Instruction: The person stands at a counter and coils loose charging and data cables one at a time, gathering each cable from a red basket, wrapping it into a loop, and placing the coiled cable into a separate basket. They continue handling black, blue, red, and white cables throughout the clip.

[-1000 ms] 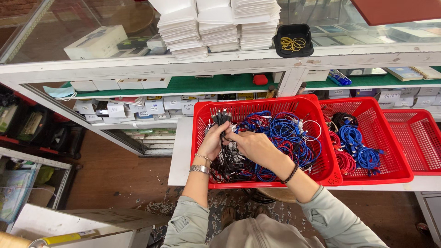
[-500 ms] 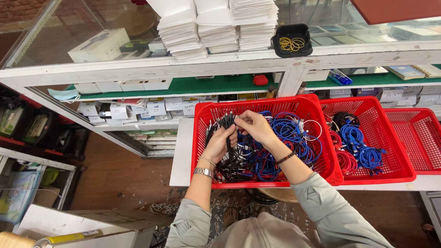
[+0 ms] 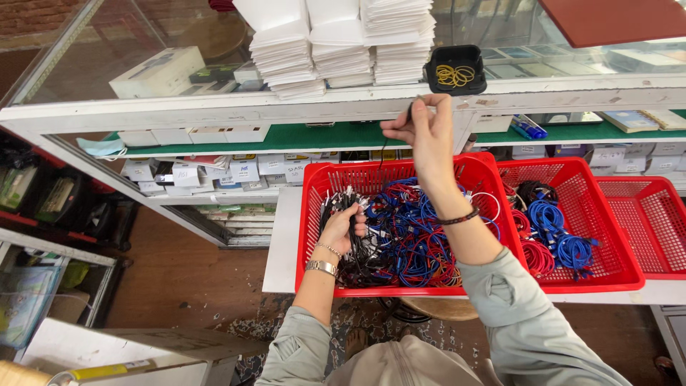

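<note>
A red plastic basket in front of me is filled with tangled black, blue and red cables. My left hand grips a bundle of black cables at the basket's left side. My right hand is raised above the basket, near the glass counter's edge, pinching the end of a thin black cable that hangs down into the pile.
A second red basket with blue and red cable coils sits to the right, and a third beyond it. On the glass counter stand stacks of white packets, a black tray of rubber bands and a white box. Shelves below hold small boxes.
My right hand has risen out of the basket up to the counter edge, drawing a thin black cable with it. My left hand stays on the black bundle.
</note>
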{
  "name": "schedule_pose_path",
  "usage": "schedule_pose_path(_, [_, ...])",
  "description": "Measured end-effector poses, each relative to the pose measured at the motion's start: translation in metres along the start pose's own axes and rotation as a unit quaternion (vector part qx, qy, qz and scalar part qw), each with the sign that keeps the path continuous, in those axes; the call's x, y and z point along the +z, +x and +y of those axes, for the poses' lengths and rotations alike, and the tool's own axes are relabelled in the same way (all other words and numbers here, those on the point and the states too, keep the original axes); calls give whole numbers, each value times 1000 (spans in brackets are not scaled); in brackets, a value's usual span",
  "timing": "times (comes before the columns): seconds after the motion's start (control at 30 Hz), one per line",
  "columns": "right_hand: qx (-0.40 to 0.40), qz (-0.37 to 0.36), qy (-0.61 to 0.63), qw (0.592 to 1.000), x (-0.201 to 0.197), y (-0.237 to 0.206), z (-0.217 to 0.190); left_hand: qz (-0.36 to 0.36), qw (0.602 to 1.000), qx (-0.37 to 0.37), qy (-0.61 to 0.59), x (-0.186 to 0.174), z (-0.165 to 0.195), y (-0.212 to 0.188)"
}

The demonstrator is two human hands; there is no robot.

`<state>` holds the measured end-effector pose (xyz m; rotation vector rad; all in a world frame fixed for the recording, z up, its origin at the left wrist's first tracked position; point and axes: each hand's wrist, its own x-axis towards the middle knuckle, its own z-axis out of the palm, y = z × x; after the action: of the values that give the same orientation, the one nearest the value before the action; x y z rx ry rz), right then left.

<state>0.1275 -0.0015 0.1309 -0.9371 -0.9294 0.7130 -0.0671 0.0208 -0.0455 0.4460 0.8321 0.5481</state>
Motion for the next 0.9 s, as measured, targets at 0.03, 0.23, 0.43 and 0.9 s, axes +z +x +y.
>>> schedule_pose_path(0.03, [-10, -9, 7, 1000, 5, -6, 0, -28, 999, -4, -26, -1, -3, 5])
schedule_pose_path(0.23, [41, -106, 107, 988, 25, -87, 35, -114, 983, -20, -143, 13, 5, 1])
schedule_pose_path(0.43, [130, -113, 43, 984, 5, -161, 67, -35, 998, 22, 41, 24, 16, -27])
schedule_pose_path(0.9, [107, 23, 28, 994, 1, -90, 69, -47, 993, -85, -71, 9, -7, -6])
